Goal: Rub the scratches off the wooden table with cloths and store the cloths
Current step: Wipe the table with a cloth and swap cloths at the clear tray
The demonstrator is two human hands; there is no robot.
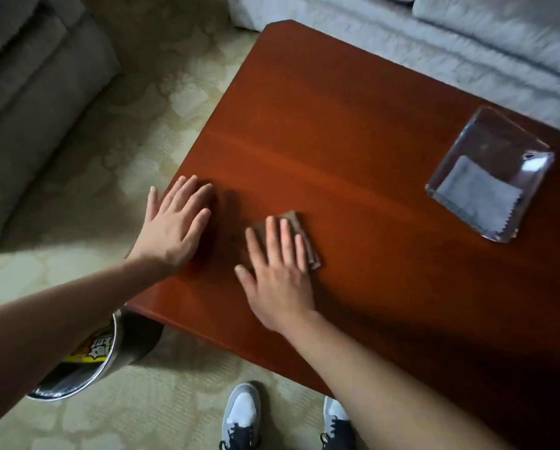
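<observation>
The left hand [178, 222] lies flat and open on the wooden table [353, 141], left of centre in the frame, fingers straight and slightly spread, holding nothing, with its palm close to the table's left edge. Left of it, beyond that edge, a patterned pale carpet [142, 108] covers the floor, a grey upholstered armchair [35, 92] fills the upper left corner, and a round shiny metal bin [119, 345] stands in the lower left, partly under the left forearm and touching or just beside the table's near corner (a yellow and black wrapper [93, 349] shows inside it, its print too blurred to read). Just right of the left hand, near the middle of the frame, the right hand [277, 274] is also open, its straight fingers pressing down on a folded brown cloth [311, 251] that rests on the tabletop; the cloth shows past the fingertips and along the little-finger side, and the two hands are near each other but apart. At the bottom edge, below the right forearm, two grey and white shoes [241, 414] stand on the carpet beside the table. Further right, well apart from the hands, a clear square tray [486, 134] sits on the table at the right side of the frame, and a pale grey cloth [479, 196] with a zigzag edge lies in its nearer part. A light sofa [434, 37] runs across the upper right, behind the table.
</observation>
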